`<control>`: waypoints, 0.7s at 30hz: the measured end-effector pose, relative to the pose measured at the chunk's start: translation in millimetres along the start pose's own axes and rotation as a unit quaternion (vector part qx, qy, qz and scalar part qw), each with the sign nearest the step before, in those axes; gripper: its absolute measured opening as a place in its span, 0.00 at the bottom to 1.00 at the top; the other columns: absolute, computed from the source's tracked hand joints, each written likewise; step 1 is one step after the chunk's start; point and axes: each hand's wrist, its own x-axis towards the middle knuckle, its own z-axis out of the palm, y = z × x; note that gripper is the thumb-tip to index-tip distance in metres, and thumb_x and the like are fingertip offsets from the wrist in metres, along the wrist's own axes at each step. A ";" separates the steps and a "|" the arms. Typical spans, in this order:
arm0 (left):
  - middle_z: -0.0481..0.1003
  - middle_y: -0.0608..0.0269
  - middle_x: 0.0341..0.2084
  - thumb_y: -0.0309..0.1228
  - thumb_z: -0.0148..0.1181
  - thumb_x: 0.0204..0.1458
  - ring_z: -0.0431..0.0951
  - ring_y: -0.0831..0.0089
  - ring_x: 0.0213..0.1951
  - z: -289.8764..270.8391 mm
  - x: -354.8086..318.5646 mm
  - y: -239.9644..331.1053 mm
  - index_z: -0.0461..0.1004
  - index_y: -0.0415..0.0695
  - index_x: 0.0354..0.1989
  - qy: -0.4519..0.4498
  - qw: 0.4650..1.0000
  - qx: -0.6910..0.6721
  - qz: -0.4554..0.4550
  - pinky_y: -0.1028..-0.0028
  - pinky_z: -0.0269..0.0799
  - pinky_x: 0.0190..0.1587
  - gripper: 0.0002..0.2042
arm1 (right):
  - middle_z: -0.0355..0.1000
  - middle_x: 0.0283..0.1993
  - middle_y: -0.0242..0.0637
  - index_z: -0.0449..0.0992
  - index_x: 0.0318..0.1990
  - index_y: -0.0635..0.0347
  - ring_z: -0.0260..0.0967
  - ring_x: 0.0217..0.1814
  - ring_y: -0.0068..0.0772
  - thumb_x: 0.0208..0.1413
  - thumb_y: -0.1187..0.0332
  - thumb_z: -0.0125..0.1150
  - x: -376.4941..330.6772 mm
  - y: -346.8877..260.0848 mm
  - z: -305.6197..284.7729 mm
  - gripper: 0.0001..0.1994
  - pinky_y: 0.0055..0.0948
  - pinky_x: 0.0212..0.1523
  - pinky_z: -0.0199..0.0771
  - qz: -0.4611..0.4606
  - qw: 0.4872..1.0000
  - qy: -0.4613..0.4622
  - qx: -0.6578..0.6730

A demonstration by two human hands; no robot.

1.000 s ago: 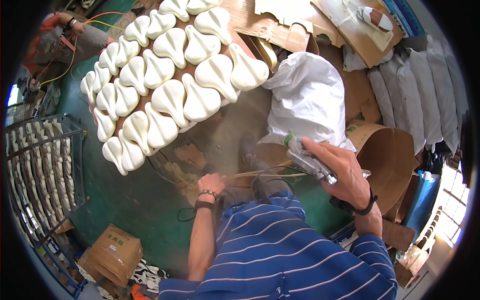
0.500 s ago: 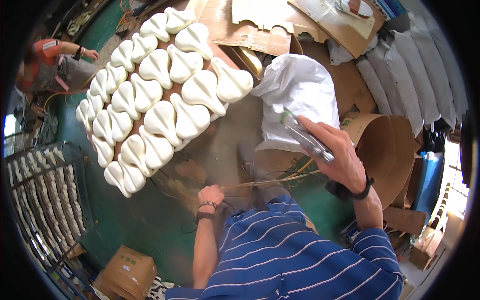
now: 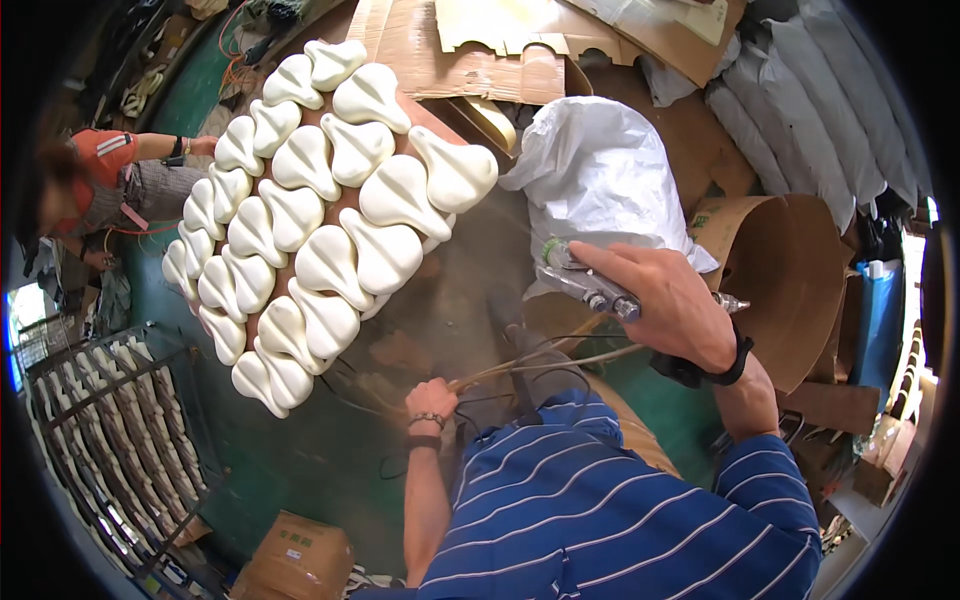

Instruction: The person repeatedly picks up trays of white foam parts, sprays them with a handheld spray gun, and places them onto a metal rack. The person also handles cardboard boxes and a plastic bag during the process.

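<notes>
My right hand [image 3: 672,300] is closed around a silver spray gun [image 3: 590,284] with a green ring near its front end. The gun points left toward a slanted board [image 3: 440,118]. Rows of white bicycle-saddle-shaped pads [image 3: 388,250] cover that board, their narrow ends turned different ways. A gap separates the gun from the nearest pads. Down at my waist, my left hand [image 3: 432,402] is closed on a bundle of thin hoses [image 3: 500,368], which runs rightward toward the gun side. The fingers of this hand are partly hidden.
A white sack [image 3: 600,170] stands just beyond the gun, beside a curled cardboard sheet [image 3: 775,280]. More filled sacks [image 3: 815,120] lean at the far right. A co-worker [image 3: 120,180] is at the left. A rack of pads [image 3: 120,430] and a carton [image 3: 292,560] stand near left.
The spray gun has swung to a more level, leftward angle in my right hand. The board of pads appears slightly shifted as my view moved. My left hand still grips the hoses.
</notes>
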 end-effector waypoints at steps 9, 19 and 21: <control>0.81 0.44 0.35 0.51 0.52 0.59 0.81 0.46 0.42 0.1 1.2 2.7 0.83 0.46 0.36 -0.008 1.000 0.013 0.011 0.54 0.76 0.45 0.22 | 0.76 0.42 0.44 0.69 0.63 0.58 0.74 0.42 0.53 0.34 0.82 0.65 -14.9 11.4 9.0 0.39 0.43 0.40 0.73 -0.029 0.998 0.056 0.012; 0.81 0.45 0.36 0.51 0.51 0.59 0.81 0.46 0.43 14.4 -8.4 -4.1 0.83 0.47 0.37 -0.019 0.999 0.029 0.005 0.54 0.76 0.46 0.21 | 0.76 0.43 0.44 0.69 0.63 0.58 0.75 0.43 0.52 0.33 0.82 0.68 -36.2 10.7 13.6 0.40 0.41 0.41 0.74 -0.022 0.998 0.058 0.023; 0.81 0.46 0.36 0.52 0.51 0.60 0.81 0.46 0.43 16.5 -1.7 -1.6 0.83 0.47 0.37 -0.027 0.999 0.038 0.020 0.54 0.76 0.46 0.21 | 0.76 0.43 0.45 0.69 0.63 0.58 0.75 0.43 0.53 0.32 0.82 0.69 -49.8 10.5 16.3 0.41 0.41 0.42 0.74 -0.003 0.998 0.068 0.006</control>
